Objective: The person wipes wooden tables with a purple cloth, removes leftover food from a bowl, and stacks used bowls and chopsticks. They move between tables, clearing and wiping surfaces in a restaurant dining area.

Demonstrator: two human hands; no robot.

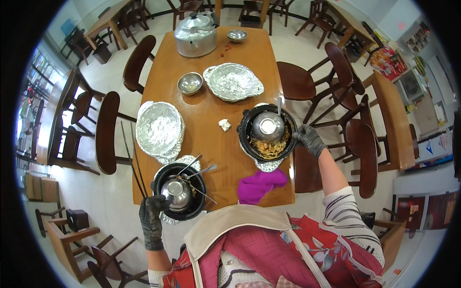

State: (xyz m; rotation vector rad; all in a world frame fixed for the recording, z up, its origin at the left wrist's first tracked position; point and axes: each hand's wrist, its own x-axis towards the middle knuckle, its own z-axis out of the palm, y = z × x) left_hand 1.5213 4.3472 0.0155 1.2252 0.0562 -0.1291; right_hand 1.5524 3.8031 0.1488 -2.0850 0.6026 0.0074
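My left hand [153, 216], in a grey knit glove, holds a pair of dark chopsticks [136, 165] upright. Its thumb reaches over the rim of a black stone pot [197, 210] at the table's front left edge. Inside that pot lie an upturned steel bowl [176, 192], spoons [202, 170] and food scraps. At the table's right side, my gloved right hand [310, 139] grips the edge of a second black pot [244, 124]. This one contains leftover noodle-like food [268, 149], an upturned steel bowl [268, 126] and a spoon [279, 106]. Foil-covered bases show under both pots.
On the wooden table [212, 151] are two foil-covered trays [160, 129], [234, 82], a crumpled tissue [224, 125], a purple cloth [261, 185], a steel bowl [190, 83], another small bowl [237, 35] and a large aluminium kettle [195, 37]. Wooden chairs [108, 133] flank both sides.
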